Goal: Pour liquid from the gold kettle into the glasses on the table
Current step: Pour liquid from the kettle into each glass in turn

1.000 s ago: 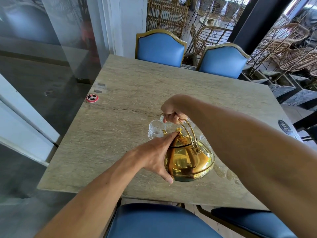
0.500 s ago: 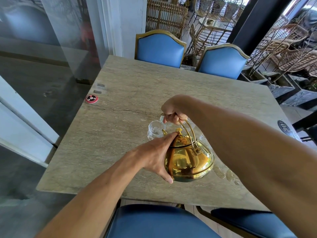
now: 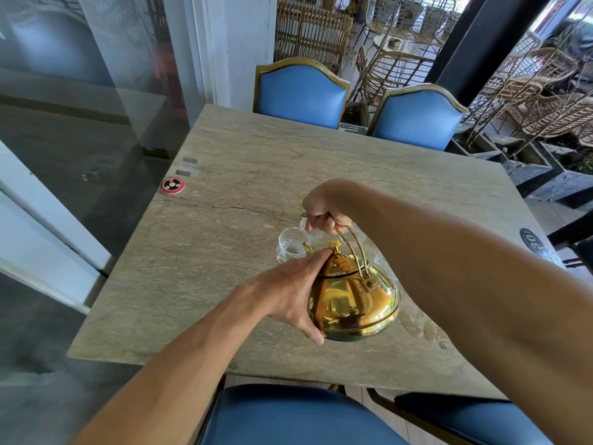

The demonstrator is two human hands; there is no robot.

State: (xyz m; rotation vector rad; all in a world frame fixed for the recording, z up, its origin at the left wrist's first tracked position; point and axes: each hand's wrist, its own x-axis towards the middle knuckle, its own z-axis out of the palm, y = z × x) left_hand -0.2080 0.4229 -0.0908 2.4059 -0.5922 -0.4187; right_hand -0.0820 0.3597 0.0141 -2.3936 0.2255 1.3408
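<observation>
Right hand (image 3: 325,208) grips gold kettle (image 3: 353,300) handle; left hand (image 3: 290,290) braces its side; glasses (image 3: 290,248) crowd behind.

Bright daylight comes in from the windows at the far right, where the view outside is washed out pale, and it lights the grey-green stone table top (image 3: 256,175) evenly with only soft shadows under the forearms. The polished gold metal kettle (image 3: 353,300) carries sharp highlights and warm reflections on its round body. The wide-angle lens bows the straight lines at the edges, and the glass wall at the left shows hazy reflections.
</observation>
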